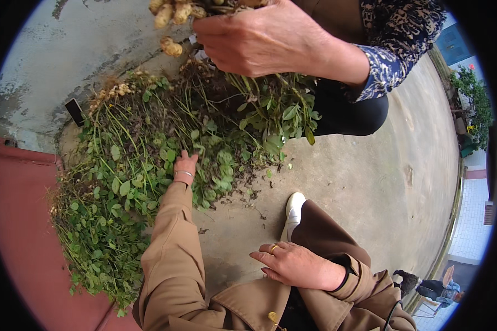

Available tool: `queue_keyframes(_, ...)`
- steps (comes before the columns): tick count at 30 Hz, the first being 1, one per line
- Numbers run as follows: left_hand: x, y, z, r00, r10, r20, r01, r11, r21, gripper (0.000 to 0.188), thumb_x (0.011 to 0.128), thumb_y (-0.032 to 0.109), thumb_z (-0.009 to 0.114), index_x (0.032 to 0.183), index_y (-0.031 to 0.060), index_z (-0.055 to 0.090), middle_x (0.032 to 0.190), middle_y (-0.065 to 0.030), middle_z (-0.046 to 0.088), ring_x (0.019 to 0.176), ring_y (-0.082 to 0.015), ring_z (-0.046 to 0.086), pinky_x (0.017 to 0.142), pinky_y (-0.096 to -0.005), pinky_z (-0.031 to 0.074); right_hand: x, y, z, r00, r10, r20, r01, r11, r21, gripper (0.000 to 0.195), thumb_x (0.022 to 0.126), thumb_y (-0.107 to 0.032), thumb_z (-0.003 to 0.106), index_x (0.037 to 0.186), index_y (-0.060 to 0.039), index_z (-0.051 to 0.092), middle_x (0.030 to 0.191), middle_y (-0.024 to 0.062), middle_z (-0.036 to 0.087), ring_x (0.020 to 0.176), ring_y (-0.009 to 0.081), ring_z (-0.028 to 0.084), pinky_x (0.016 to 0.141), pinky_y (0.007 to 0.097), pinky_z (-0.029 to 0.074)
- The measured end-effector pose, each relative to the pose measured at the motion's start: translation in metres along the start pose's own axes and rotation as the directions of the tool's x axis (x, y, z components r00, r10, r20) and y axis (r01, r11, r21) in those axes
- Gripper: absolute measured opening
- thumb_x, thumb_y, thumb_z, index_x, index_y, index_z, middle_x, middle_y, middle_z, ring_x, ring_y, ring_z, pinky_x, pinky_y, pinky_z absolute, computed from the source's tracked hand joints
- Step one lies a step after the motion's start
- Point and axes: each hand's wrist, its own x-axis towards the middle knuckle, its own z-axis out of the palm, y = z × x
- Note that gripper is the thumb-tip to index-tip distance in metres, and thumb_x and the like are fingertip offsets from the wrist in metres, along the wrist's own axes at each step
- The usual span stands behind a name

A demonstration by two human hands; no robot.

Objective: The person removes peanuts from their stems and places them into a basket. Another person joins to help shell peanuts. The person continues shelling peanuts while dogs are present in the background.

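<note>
A long heap of uprooted peanut plants lies on the concrete ground in front of me, leafy ends towards me. My left hand, with a bracelet at the wrist, reaches into the leaves; its fingertips are partly hidden, and whether they grip a stem does not show. Over my lap rests my right hand, a ring on one finger, fingers loosely bent and apart, holding nothing. At the top, another person's hand grips a plant bunch with peanut pods hanging from it.
Close by, the other person's dark knee stands right of the heap. A dark phone-like object leans at its left end, near a red surface. My white shoe is on the ground. Far right are another person and potted plants.
</note>
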Motion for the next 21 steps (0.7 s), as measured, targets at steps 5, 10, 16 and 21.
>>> queue_keyframes(5,-0.149,0.000,0.024,0.970,0.093,0.223,-0.098,0.995,0.009,0.027,0.082,-0.003,0.053,0.104,0.0116,0.060,0.113,-0.0219,0.043,0.091,-0.0406,0.052,0.074,-0.0498,0.049,-0.018,-0.019,0.017,0.999,-0.030,0.035,0.032,0.998,-0.056,0.040,0.086,-0.022,0.057,0.123,-0.0069,0.052,0.105,0.0127,0.060,0.089,0.0290,0.061,0.077,0.0373,0.051)
queue_keyframes(10,-0.278,-0.017,0.061,0.962,-0.037,0.271,0.024,0.998,0.052,0.032,0.084,-0.004,0.052,0.109,0.0132,0.060,0.126,-0.0198,0.038,0.103,-0.0408,0.049,0.081,-0.0471,0.049,-0.034,-0.028,0.044,0.998,-0.054,-0.014,0.053,0.998,-0.042,0.040,0.086,-0.022,0.058,0.122,-0.0060,0.051,0.098,0.0154,0.060,0.087,0.0324,0.062,0.076,0.0394,0.051)
queue_keyframes(16,-0.312,0.045,0.028,0.642,-0.240,0.728,0.092,0.967,0.237,0.053,0.086,0.015,0.058,0.136,0.0248,0.044,0.149,-0.0131,0.020,0.131,-0.0405,0.032,0.100,-0.0490,0.042,-0.041,-0.023,0.043,1.000,-0.013,0.003,0.013,0.995,-0.097,0.040,0.085,-0.022,0.058,0.121,-0.0064,0.052,0.093,0.0156,0.061,0.084,0.0333,0.063,0.073,0.0404,0.052)
queue_keyframes(21,-0.213,0.095,-0.019,0.771,-0.129,0.623,0.055,0.989,0.138,0.049,0.083,0.041,0.061,0.126,0.0191,0.055,0.127,-0.0133,0.054,0.113,-0.0352,0.054,0.091,-0.0461,0.047,-0.048,-0.019,0.031,0.998,-0.049,-0.030,0.046,0.995,-0.087,0.040,0.085,-0.022,0.059,0.121,-0.0061,0.052,0.094,0.0144,0.060,0.085,0.0309,0.062,0.074,0.0395,0.052)
